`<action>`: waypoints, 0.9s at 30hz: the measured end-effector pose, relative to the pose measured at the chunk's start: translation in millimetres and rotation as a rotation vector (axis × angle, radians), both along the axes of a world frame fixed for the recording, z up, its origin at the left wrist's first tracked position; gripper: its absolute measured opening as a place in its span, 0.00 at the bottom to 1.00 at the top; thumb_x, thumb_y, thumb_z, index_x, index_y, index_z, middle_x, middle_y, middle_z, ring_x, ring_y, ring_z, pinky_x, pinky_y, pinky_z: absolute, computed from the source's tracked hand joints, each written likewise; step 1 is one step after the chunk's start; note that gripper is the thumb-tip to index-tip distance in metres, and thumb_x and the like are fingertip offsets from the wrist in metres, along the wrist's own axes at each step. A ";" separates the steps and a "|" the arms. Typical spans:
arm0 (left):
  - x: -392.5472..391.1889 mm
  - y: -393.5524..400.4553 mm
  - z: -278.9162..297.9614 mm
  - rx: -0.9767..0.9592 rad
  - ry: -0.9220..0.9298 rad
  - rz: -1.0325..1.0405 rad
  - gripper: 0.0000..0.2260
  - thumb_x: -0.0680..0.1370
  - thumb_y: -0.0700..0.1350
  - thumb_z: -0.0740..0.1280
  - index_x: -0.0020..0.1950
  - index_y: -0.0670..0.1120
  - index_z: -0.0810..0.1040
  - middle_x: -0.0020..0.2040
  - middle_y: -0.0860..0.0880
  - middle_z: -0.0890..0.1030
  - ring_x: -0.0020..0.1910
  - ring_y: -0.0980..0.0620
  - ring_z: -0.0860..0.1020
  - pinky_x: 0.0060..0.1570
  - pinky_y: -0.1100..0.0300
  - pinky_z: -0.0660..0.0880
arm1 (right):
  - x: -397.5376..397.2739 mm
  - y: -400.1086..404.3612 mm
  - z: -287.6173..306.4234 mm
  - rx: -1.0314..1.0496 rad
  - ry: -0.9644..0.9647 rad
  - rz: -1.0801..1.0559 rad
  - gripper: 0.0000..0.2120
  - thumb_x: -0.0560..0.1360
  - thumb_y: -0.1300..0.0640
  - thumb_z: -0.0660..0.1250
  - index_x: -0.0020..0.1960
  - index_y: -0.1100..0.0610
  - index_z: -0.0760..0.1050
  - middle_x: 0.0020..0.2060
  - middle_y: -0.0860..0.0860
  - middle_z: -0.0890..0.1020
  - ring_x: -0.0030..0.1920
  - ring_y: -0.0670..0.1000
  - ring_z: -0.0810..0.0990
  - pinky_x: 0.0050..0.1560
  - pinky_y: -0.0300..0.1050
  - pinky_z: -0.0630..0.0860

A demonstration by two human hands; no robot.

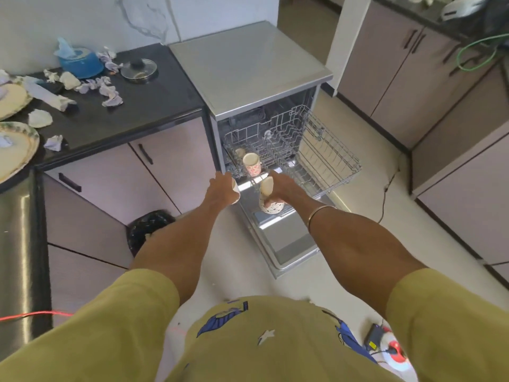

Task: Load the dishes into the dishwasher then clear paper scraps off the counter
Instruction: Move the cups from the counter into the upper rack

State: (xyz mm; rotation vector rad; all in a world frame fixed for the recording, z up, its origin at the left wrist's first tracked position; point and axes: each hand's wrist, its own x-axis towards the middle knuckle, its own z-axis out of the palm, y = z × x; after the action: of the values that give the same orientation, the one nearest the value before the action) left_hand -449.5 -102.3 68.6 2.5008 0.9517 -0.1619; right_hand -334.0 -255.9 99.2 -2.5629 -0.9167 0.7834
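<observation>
Head view, landmark: dishwasher (248,70), door down, upper rack (325,150) drawn out.
Left hand (220,188): grasping a pale cup (235,188) at the rack's front-left corner, apparently ready for racking.
Right hand (283,187): grasping a patterned mug (271,205) over the open door, just before the rack.
Rack contents: 1 floral mug (252,164) lying on its side.
Counter (143,106), left of dishwasher: plates (15,146) and paper scraps (108,92) remain; clearing not yet begun.
</observation>
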 end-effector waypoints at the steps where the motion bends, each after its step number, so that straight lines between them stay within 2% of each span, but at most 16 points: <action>1: 6.1 -8.1 -0.5 -0.002 -0.004 0.002 0.26 0.72 0.43 0.72 0.68 0.40 0.68 0.64 0.38 0.69 0.63 0.36 0.71 0.58 0.47 0.74 | 5.9 -11.0 0.1 -0.003 0.000 -0.005 0.43 0.58 0.53 0.84 0.67 0.56 0.67 0.61 0.58 0.77 0.62 0.60 0.75 0.54 0.51 0.73; 5: 29.2 -41.4 -4.8 -0.024 -0.014 0.019 0.27 0.72 0.42 0.72 0.69 0.41 0.69 0.66 0.38 0.70 0.63 0.37 0.72 0.59 0.48 0.74 | 35.4 -58.8 -2.1 -0.004 0.005 -0.037 0.43 0.57 0.53 0.84 0.67 0.55 0.68 0.62 0.57 0.77 0.63 0.61 0.75 0.58 0.52 0.73; 10: 62.0 -83.9 -9.9 -0.050 -0.014 0.023 0.29 0.71 0.43 0.73 0.70 0.42 0.68 0.67 0.38 0.69 0.64 0.37 0.72 0.61 0.47 0.74 | 77.1 -119.2 -1.9 -0.033 -0.022 -0.057 0.47 0.59 0.54 0.83 0.72 0.55 0.64 0.65 0.59 0.75 0.65 0.62 0.73 0.61 0.55 0.72; 13: 80.0 -108.0 -11.3 -0.056 -0.039 0.042 0.28 0.71 0.43 0.74 0.69 0.41 0.69 0.66 0.38 0.70 0.64 0.37 0.72 0.61 0.46 0.74 | 96.5 -144.5 -2.5 -0.068 -0.052 -0.019 0.49 0.58 0.54 0.83 0.73 0.54 0.62 0.64 0.60 0.75 0.64 0.62 0.74 0.59 0.57 0.75; 15: 92.3 -123.0 -11.5 -0.077 -0.073 0.055 0.27 0.71 0.43 0.74 0.68 0.41 0.70 0.64 0.39 0.71 0.63 0.37 0.72 0.60 0.44 0.75 | 109.3 -157.4 -0.5 -0.080 -0.056 0.001 0.47 0.59 0.55 0.83 0.72 0.55 0.64 0.63 0.60 0.75 0.64 0.62 0.74 0.58 0.56 0.75; 18: 104.6 -140.4 -15.8 -0.082 -0.099 0.041 0.25 0.69 0.43 0.76 0.63 0.40 0.73 0.59 0.40 0.74 0.57 0.41 0.75 0.55 0.47 0.76 | 125.9 -169.7 -1.7 -0.084 -0.055 0.020 0.47 0.60 0.56 0.83 0.73 0.55 0.63 0.64 0.60 0.75 0.65 0.62 0.74 0.60 0.56 0.74; 23: 118.5 -147.1 -26.9 -0.083 -0.083 0.044 0.27 0.66 0.47 0.77 0.62 0.44 0.73 0.60 0.42 0.75 0.58 0.41 0.75 0.57 0.45 0.76 | 147.4 -169.7 -6.5 -0.066 -0.028 0.024 0.47 0.60 0.55 0.83 0.73 0.55 0.63 0.64 0.60 0.75 0.65 0.62 0.73 0.61 0.56 0.73; 27: 133.2 -142.4 -30.4 -0.073 -0.078 0.058 0.27 0.65 0.46 0.78 0.61 0.43 0.74 0.58 0.42 0.75 0.56 0.42 0.76 0.53 0.48 0.77 | 167.6 -157.4 -13.4 -0.069 -0.025 0.033 0.47 0.60 0.54 0.83 0.73 0.55 0.63 0.64 0.60 0.75 0.66 0.62 0.73 0.62 0.56 0.72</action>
State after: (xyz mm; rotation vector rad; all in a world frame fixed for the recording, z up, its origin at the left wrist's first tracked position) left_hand -316.3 -244.7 38.2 2.3920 0.9674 -0.0788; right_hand -166.4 -413.4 85.9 -2.6292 -0.9574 0.8073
